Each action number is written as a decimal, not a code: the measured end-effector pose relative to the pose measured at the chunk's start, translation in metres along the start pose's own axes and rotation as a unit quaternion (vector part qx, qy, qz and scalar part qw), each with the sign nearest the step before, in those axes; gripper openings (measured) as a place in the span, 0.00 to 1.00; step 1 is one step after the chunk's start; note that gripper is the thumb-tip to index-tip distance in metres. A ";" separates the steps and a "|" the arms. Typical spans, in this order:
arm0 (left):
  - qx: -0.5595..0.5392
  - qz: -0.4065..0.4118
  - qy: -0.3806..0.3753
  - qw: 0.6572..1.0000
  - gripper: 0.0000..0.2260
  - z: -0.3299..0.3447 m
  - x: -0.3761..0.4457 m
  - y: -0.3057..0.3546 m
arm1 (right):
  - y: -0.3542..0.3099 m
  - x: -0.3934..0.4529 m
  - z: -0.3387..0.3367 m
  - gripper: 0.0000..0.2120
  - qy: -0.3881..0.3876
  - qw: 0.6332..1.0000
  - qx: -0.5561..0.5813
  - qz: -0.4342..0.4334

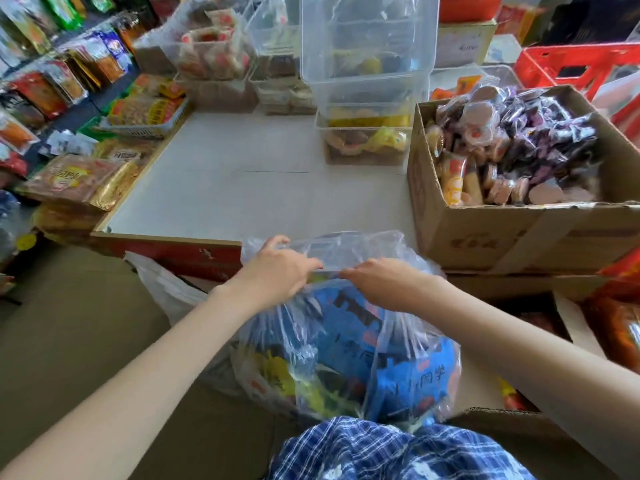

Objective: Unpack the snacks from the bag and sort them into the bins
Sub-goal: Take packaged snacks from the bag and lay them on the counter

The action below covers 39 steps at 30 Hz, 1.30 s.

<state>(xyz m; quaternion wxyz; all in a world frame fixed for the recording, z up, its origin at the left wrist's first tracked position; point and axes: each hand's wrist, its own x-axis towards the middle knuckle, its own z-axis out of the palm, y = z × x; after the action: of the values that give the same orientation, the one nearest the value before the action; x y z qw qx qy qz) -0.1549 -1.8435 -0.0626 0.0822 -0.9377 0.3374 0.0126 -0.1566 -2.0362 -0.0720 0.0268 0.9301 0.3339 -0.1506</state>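
Head view, looking down, and both hands are at the mouth of the clear plastic bag, which sits low at the near edge of the white surface, against the person's lap. The left hand has its fingers curled over and pinching the film at the top; the right hand pinches the same rim just beside it, fingertips nearly meeting. Inside, blue snack packets and yellow ones press against the film.

My read: that film is thin, soft and slippery, and the load looks bulky, so it will sag and could tear if hauled by one spot. Better to spread the mouth wide and lift packets out singly.

Clear bins wait at the far edge, a cardboard box of wrapped snacks at the right edge.
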 end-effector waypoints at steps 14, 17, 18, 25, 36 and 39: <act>-0.054 -0.189 -0.247 0.949 0.52 0.016 -0.015 -0.041 | 0.090 -0.051 -0.014 0.34 0.119 0.985 -0.124 0.026; -0.084 -0.147 -0.164 0.972 0.47 0.014 -0.010 -0.029 | 0.051 -0.013 -0.001 0.47 0.083 0.985 -0.135 -0.065; -0.073 -0.116 -0.136 0.981 0.45 0.015 -0.010 -0.022 | 0.050 0.000 -0.001 0.49 0.059 0.992 -0.113 -0.014; -0.178 0.008 -0.302 0.936 0.30 0.035 -0.036 -0.021 | 0.058 0.035 -0.021 0.47 -0.004 0.958 0.118 0.260; -0.203 -0.099 -0.284 0.932 0.26 0.042 -0.013 -0.046 | -0.048 -0.051 0.024 0.18 -0.163 0.943 0.247 0.151; -0.135 -0.186 -0.291 0.929 0.27 0.059 -0.010 -0.067 | -0.062 -0.078 0.018 0.19 -0.255 0.906 0.306 0.144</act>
<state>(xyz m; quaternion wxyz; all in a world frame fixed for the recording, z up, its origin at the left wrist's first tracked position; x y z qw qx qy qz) -0.1179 -1.7769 -0.1099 0.0506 -0.9412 0.1136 0.3143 -0.2576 -2.0389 -0.0630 -0.1532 0.8607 0.1156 -0.4715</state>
